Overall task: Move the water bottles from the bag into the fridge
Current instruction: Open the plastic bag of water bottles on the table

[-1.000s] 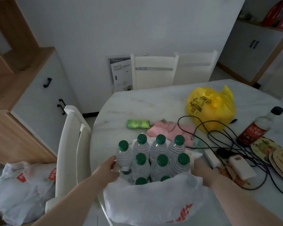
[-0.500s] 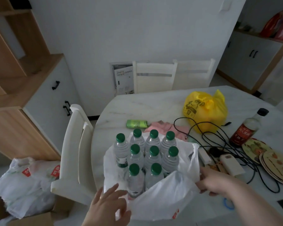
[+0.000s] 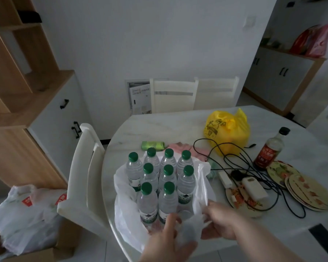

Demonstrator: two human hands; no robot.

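Head view: left hand (image 3: 167, 241) moved up to bag (image 3: 125, 222) front, grip unclear under plastic; right hand (image 3: 222, 222) still pinching rim. Bottles (image 3: 167, 178) exposed, none out yet.

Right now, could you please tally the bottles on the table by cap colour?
Green caps, water bottles standing in the white bag: 9
Black cap, sauce bottle: 1
Total: 10 bottles in view
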